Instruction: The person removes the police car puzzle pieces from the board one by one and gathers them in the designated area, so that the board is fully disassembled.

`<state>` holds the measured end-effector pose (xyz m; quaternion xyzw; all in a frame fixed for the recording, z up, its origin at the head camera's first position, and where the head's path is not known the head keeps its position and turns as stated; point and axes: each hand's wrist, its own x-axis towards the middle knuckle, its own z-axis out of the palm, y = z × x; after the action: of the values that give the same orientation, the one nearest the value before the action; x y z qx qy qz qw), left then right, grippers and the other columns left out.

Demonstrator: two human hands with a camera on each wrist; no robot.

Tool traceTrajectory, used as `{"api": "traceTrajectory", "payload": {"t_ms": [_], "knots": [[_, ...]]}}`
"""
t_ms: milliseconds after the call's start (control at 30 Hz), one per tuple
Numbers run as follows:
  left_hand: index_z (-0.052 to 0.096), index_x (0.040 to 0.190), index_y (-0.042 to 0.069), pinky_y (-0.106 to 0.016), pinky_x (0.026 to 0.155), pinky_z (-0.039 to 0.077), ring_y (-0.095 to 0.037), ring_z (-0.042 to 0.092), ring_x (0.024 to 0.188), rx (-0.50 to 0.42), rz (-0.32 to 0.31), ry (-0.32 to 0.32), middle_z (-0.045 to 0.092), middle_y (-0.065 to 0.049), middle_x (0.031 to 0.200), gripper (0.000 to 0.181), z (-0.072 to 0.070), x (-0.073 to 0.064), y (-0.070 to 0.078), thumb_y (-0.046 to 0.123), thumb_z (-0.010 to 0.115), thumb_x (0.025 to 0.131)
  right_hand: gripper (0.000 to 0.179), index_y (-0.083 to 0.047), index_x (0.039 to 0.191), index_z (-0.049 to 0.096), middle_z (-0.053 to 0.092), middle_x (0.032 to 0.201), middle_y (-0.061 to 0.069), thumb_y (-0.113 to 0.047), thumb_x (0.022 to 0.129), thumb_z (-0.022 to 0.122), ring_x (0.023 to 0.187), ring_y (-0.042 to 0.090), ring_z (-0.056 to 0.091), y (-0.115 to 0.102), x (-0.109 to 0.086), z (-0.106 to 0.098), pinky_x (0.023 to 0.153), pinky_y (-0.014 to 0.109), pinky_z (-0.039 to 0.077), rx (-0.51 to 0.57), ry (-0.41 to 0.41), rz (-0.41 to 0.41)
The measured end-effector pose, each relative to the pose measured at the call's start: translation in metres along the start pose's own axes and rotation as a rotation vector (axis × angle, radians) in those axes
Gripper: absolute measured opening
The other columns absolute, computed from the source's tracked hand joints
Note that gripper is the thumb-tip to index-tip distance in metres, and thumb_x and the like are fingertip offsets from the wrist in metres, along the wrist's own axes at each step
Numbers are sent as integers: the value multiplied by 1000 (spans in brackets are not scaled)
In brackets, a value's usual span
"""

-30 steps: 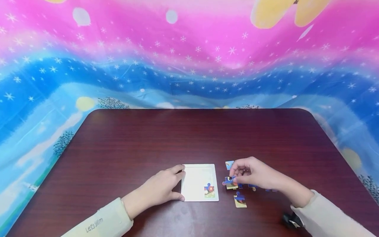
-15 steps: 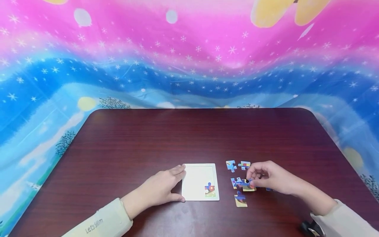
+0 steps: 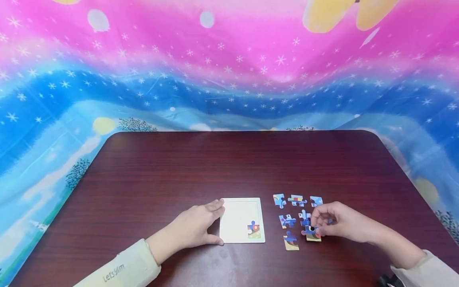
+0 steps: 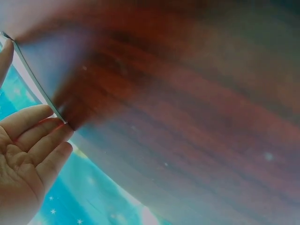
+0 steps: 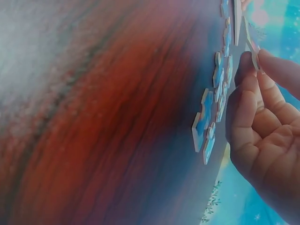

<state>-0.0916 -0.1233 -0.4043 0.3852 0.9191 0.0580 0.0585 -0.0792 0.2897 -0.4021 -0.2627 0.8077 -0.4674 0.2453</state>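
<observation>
In the head view a white square puzzle tray [image 3: 236, 219] lies on the table, with one puzzle piece in its lower right corner. My left hand [image 3: 199, 223] rests against the tray's left edge, fingers at the upper corner and thumb at the lower; the left wrist view shows these fingers [image 4: 47, 145] fairly straight. To the right of the tray, my right hand [image 3: 338, 221] pinches a blue and yellow puzzle piece [image 3: 314, 235] between thumb and fingers. In the right wrist view this pinched piece [image 5: 253, 52] is seen edge-on, above the table.
Several loose puzzle pieces [image 3: 297, 200] lie in rough rows around the right hand; some are partly hidden by it. One piece [image 3: 291, 242] lies nearer the front. The dark wooden table [image 3: 201, 163] ends at a patterned cloth backdrop [image 3: 229, 79].
My right hand has moved right, away from the tray, with the puzzle piece still pinched, uncovering more loose pieces. My left hand and the tray have stayed in place.
</observation>
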Motion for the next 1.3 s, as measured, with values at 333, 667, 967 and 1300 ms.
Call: {"api": "traceTrajectory", "payload": {"t_ms": [333,667,967,1300], "knots": [[64,126,6,-38,90,58,-23,60,129,38,-12,-6,56,-13,145,76,-3,2,2,57,81,72,10,-6,91,64,61,71,7,3,88,65,66,6,54,3,-1,5,54,24,45,-12,-56,-10],[65,125,8,-37,88,59,-21,59,129,45,-16,-5,56,-12,145,75,-4,3,2,58,81,72,10,-11,93,65,60,73,-11,-4,87,69,66,-3,51,0,1,5,55,22,45,-152,-33,35],[65,125,9,-38,87,59,-20,59,129,54,-19,-5,57,-11,145,75,-3,3,1,59,80,72,8,-11,97,65,58,75,-12,-11,91,70,66,-2,51,-7,10,1,56,21,45,-200,-23,33],[64,129,9,-38,90,58,-20,58,131,71,-31,-26,55,-10,146,79,-2,4,1,63,78,73,11,-9,99,66,62,77,-9,-12,90,71,69,1,56,-24,36,4,62,22,51,-208,-42,22]]}}
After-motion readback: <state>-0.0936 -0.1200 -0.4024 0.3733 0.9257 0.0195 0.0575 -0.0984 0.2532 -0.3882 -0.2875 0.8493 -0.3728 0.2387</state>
